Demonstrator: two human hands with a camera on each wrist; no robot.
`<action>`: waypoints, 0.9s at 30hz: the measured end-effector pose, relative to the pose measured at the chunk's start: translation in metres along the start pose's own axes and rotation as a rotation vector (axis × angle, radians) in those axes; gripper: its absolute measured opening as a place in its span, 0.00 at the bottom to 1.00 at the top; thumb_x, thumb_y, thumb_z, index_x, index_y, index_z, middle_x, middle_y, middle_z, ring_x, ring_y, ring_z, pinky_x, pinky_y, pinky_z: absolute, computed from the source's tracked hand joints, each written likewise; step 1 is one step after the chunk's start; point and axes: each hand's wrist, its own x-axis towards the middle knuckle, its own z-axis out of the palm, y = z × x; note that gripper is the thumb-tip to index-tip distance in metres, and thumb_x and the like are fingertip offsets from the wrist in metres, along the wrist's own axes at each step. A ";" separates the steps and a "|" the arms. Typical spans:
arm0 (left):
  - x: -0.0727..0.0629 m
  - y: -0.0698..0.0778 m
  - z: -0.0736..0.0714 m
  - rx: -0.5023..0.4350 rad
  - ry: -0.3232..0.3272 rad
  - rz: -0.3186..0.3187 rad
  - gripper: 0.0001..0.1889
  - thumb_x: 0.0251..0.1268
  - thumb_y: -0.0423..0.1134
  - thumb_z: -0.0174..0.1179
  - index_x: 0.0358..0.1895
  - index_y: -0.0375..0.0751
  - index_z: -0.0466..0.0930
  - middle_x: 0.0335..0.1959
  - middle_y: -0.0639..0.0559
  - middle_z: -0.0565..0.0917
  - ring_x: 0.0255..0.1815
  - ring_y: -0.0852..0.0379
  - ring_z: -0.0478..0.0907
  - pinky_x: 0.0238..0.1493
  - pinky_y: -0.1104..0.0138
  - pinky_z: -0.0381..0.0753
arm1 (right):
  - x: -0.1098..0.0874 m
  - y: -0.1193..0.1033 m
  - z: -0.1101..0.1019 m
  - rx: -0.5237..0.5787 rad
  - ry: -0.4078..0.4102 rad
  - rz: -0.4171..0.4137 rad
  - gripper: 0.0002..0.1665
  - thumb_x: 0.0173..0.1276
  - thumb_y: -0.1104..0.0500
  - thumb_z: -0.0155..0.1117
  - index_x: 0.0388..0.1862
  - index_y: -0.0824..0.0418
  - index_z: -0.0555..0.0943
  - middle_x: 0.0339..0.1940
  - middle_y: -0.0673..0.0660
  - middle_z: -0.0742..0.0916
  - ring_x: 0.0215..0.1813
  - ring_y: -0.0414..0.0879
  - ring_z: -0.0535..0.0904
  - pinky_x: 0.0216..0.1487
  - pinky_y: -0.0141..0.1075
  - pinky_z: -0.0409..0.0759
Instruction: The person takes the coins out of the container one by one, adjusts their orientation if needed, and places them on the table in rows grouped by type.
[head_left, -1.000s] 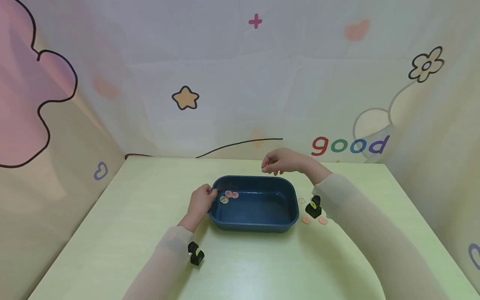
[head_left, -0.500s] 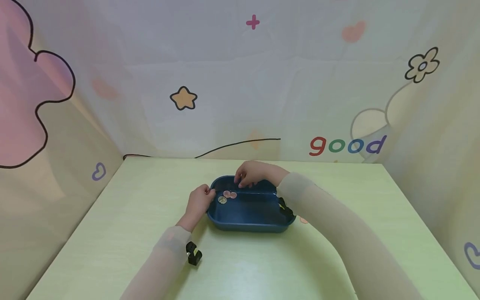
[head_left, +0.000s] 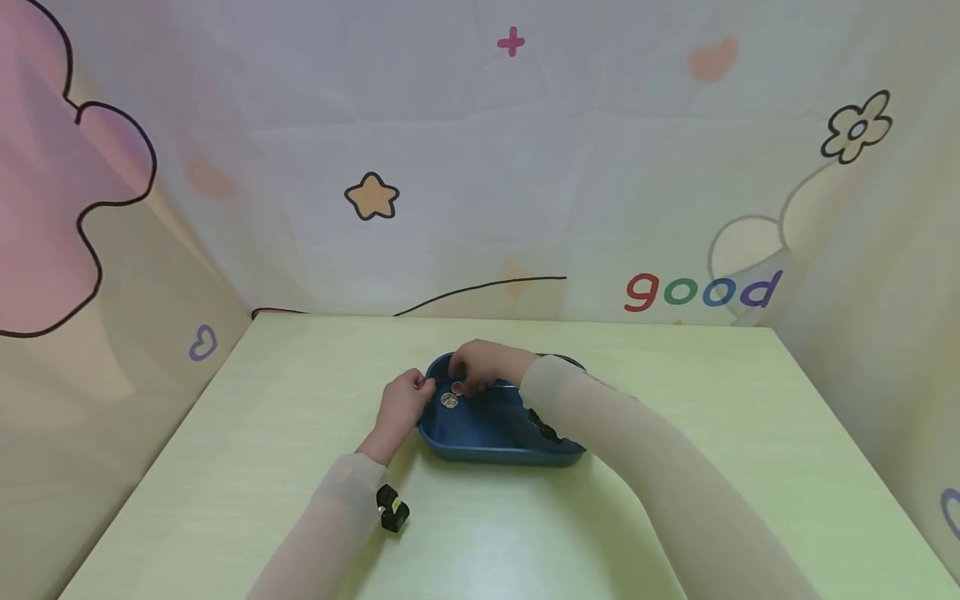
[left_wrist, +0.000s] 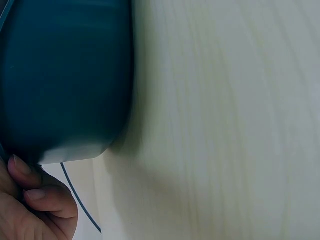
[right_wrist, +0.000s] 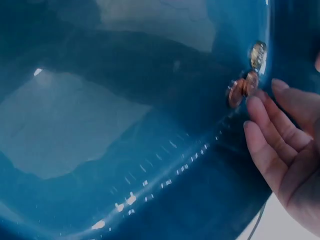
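Observation:
A dark blue rectangular tray [head_left: 480, 454] stands on the table. At its left end my left hand [head_left: 401, 408] grips the rim between thumb and curled fingers, the fingers [left_wrist: 52, 200] showing below the tray wall in the left wrist view. My right hand [head_left: 491, 364] reaches into the tray's back left part, fingers loosely bent. In the right wrist view its fingertips are right at two copper-coloured coins [right_wrist: 235, 93], with a gold-coloured coin [right_wrist: 258, 55] just beyond. Nothing shows between the fingers there. The head view has one copper coin partly hidden by the right hand.
The pale wood-grain table [head_left: 225, 467] extends around the tray. A patterned cloth backdrop [head_left: 465, 208] rises behind and at both sides. A small black camera [head_left: 392, 508] sits on the left wrist. The right sleeve [head_left: 637, 442] covers the tray's right end and the table beside it.
My right hand has moved left and down, from above the tray's back edge to the coins inside. Its arm now hides the loose coins right of the tray. The left hand stays on the rim.

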 end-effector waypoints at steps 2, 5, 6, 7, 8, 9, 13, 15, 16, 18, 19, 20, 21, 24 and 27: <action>0.000 0.000 0.000 -0.001 0.000 0.002 0.14 0.73 0.39 0.54 0.26 0.42 0.66 0.22 0.52 0.69 0.23 0.57 0.69 0.22 0.71 0.65 | 0.004 0.000 0.005 -0.016 0.018 0.013 0.19 0.73 0.60 0.64 0.61 0.63 0.82 0.49 0.61 0.89 0.32 0.44 0.83 0.36 0.33 0.81; 0.000 -0.001 0.000 -0.002 0.004 0.004 0.14 0.73 0.39 0.54 0.26 0.42 0.66 0.23 0.52 0.68 0.25 0.56 0.69 0.24 0.71 0.64 | 0.008 0.000 0.013 -0.034 0.030 0.029 0.18 0.74 0.61 0.63 0.60 0.64 0.82 0.47 0.61 0.90 0.33 0.46 0.85 0.37 0.33 0.82; 0.000 -0.001 0.000 -0.002 0.006 0.008 0.14 0.73 0.39 0.54 0.26 0.42 0.67 0.23 0.52 0.68 0.25 0.56 0.68 0.24 0.71 0.63 | 0.010 0.001 0.015 -0.041 0.032 0.034 0.18 0.74 0.61 0.63 0.60 0.64 0.82 0.46 0.60 0.90 0.33 0.46 0.85 0.38 0.33 0.83; 0.000 -0.001 0.000 -0.001 0.007 0.011 0.14 0.73 0.39 0.54 0.26 0.41 0.67 0.23 0.52 0.68 0.25 0.56 0.68 0.25 0.70 0.63 | 0.011 0.001 0.017 -0.051 0.031 0.039 0.17 0.75 0.61 0.62 0.60 0.64 0.82 0.45 0.60 0.90 0.33 0.45 0.86 0.39 0.33 0.83; 0.000 -0.001 0.000 -0.001 0.007 0.013 0.14 0.73 0.39 0.54 0.26 0.41 0.67 0.22 0.52 0.68 0.25 0.56 0.68 0.25 0.70 0.63 | 0.012 0.002 0.018 -0.062 0.034 0.040 0.17 0.75 0.60 0.62 0.60 0.64 0.83 0.43 0.60 0.91 0.33 0.46 0.86 0.39 0.34 0.83; 0.000 -0.001 0.000 -0.002 0.009 0.014 0.14 0.73 0.39 0.54 0.26 0.41 0.67 0.23 0.53 0.68 0.26 0.56 0.68 0.25 0.70 0.62 | 0.013 0.002 0.019 -0.070 0.036 0.040 0.17 0.76 0.60 0.62 0.59 0.63 0.83 0.42 0.60 0.91 0.33 0.45 0.86 0.39 0.34 0.83; 0.000 -0.001 0.001 -0.001 0.013 0.008 0.14 0.72 0.40 0.55 0.25 0.42 0.67 0.22 0.53 0.68 0.26 0.55 0.68 0.26 0.70 0.62 | 0.015 0.005 0.023 -0.084 0.064 0.019 0.14 0.76 0.59 0.62 0.55 0.63 0.85 0.37 0.59 0.91 0.31 0.46 0.87 0.38 0.34 0.84; 0.000 -0.001 0.001 0.003 0.012 0.007 0.15 0.72 0.40 0.55 0.25 0.42 0.67 0.23 0.52 0.68 0.26 0.55 0.68 0.26 0.70 0.62 | 0.016 0.008 0.025 -0.091 0.077 0.005 0.13 0.76 0.58 0.62 0.53 0.63 0.85 0.34 0.58 0.90 0.28 0.45 0.85 0.37 0.33 0.82; 0.000 -0.002 0.001 0.003 0.010 0.004 0.15 0.72 0.40 0.55 0.25 0.42 0.67 0.23 0.52 0.68 0.25 0.55 0.68 0.26 0.70 0.63 | 0.016 0.009 0.026 -0.094 0.082 0.001 0.13 0.76 0.58 0.62 0.52 0.63 0.86 0.33 0.58 0.90 0.27 0.44 0.84 0.36 0.32 0.81; 0.000 -0.002 0.001 0.002 0.001 0.001 0.15 0.73 0.40 0.54 0.26 0.42 0.67 0.23 0.52 0.69 0.25 0.56 0.69 0.25 0.70 0.63 | 0.017 0.011 0.028 -0.098 0.089 -0.001 0.12 0.76 0.58 0.62 0.51 0.62 0.86 0.31 0.56 0.89 0.25 0.42 0.81 0.34 0.32 0.79; 0.000 -0.002 0.001 0.001 -0.002 0.001 0.15 0.73 0.40 0.54 0.26 0.42 0.67 0.23 0.52 0.69 0.24 0.56 0.69 0.24 0.70 0.63 | 0.017 0.011 0.029 -0.100 0.091 -0.002 0.12 0.75 0.58 0.62 0.51 0.62 0.86 0.30 0.55 0.88 0.25 0.41 0.80 0.34 0.31 0.79; 0.001 -0.002 0.001 0.001 -0.003 0.001 0.15 0.73 0.40 0.54 0.26 0.42 0.67 0.23 0.52 0.69 0.25 0.56 0.69 0.24 0.70 0.63 | 0.017 0.012 0.030 -0.102 0.092 0.000 0.12 0.75 0.58 0.62 0.50 0.62 0.86 0.29 0.54 0.87 0.25 0.40 0.79 0.33 0.31 0.78; 0.001 -0.002 0.002 -0.001 -0.004 -0.003 0.15 0.73 0.40 0.54 0.26 0.43 0.67 0.23 0.52 0.69 0.25 0.56 0.69 0.24 0.70 0.63 | 0.017 0.012 0.030 -0.098 0.093 -0.001 0.11 0.75 0.58 0.63 0.50 0.62 0.86 0.29 0.54 0.87 0.25 0.40 0.78 0.33 0.31 0.78; 0.001 -0.003 0.002 0.004 0.001 -0.001 0.15 0.73 0.40 0.54 0.26 0.42 0.66 0.23 0.52 0.69 0.25 0.56 0.69 0.25 0.70 0.63 | 0.017 0.012 0.029 -0.097 0.086 -0.009 0.10 0.75 0.58 0.63 0.47 0.63 0.85 0.29 0.54 0.86 0.25 0.41 0.79 0.33 0.31 0.78; 0.001 -0.003 0.001 -0.011 -0.005 -0.006 0.15 0.73 0.40 0.54 0.26 0.43 0.66 0.23 0.51 0.72 0.25 0.56 0.69 0.25 0.70 0.64 | 0.016 0.011 0.028 -0.104 0.072 -0.013 0.07 0.74 0.59 0.64 0.42 0.63 0.84 0.30 0.55 0.86 0.26 0.42 0.80 0.33 0.32 0.77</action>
